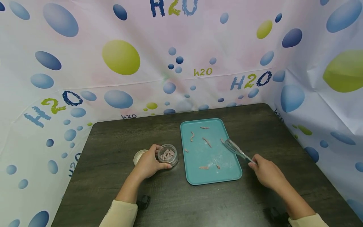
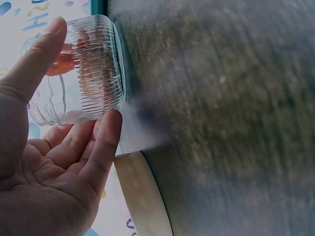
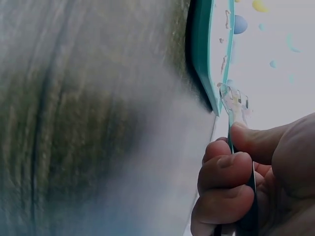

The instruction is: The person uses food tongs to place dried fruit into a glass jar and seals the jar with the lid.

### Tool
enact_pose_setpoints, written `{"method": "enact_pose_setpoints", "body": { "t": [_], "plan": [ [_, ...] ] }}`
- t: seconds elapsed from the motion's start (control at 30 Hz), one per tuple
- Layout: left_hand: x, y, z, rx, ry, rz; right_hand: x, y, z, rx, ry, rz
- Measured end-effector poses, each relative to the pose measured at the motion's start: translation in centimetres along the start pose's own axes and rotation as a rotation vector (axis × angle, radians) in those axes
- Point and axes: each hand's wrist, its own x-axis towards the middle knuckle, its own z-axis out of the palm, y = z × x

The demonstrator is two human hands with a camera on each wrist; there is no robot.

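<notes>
My left hand (image 1: pixel 148 163) grips a small clear glass jar (image 1: pixel 175 160) by its side, thumb and fingers on opposite sides. Pale pinkish strips (image 1: pixel 167 154) lie inside the open jar; its ribbed wall shows in the left wrist view. A pale round lid (image 1: pixel 139 156) rests on the table, partly behind this hand. On the right, my right hand (image 1: pixel 267 171) holds metal tongs (image 1: pixel 241 153) with slotted ends by the handle. Their tip is over the right side of a teal tray (image 1: pixel 195 176), at a small pinkish piece (image 1: pixel 222 141). Whether they pinch it, I cannot tell.
Several more pinkish strips lie scattered on the tray, among them one strip (image 1: pixel 207 142) near its middle. Whitish smears mark the tray's lower half. The dark wooden table (image 1: pixel 113 189) meets a bubble-patterned sheet (image 1: pixel 141 75) at its back and sides.
</notes>
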Motion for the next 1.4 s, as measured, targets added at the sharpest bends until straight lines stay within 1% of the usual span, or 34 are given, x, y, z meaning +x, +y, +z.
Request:
{"method": "enact_pose_setpoints", "body": {
  "t": [0.17,0.33,0.57,0.73,0.93,1.13,1.4],
  "plan": [
    [-0.1,-0.1,-0.1,0.005,-0.002,-0.009,0.2,-0.3,-0.4,-0.020,0.022,-0.002],
    [-0.1,-0.1,-0.1,0.007,0.004,-0.002,0.4,-0.7,-0.7,-0.034,0.034,-0.021],
    [0.0,0.0,0.1,0.007,0.003,0.006,0.3,-1.4,-1.0,-0.024,0.025,-0.024],
    [-0.1,0.0,0.0,0.005,0.003,0.008,0.4,-2.4,-1.0,-0.017,0.029,-0.040],
    [-0.2,0.0,-0.1,0.007,0.005,0.014,0.8,-3.9,-1.0,-0.030,0.054,-0.083],
    [-0.3,0.0,-0.2,0.017,0.005,0.023,1.1,-5.2,-1.0,-0.036,0.057,-0.093],
    [-0.2,0.0,-0.2,0.021,0.012,0.025,1.3,-6.8,-0.7,0.005,0.056,-0.127]
  ]
}}
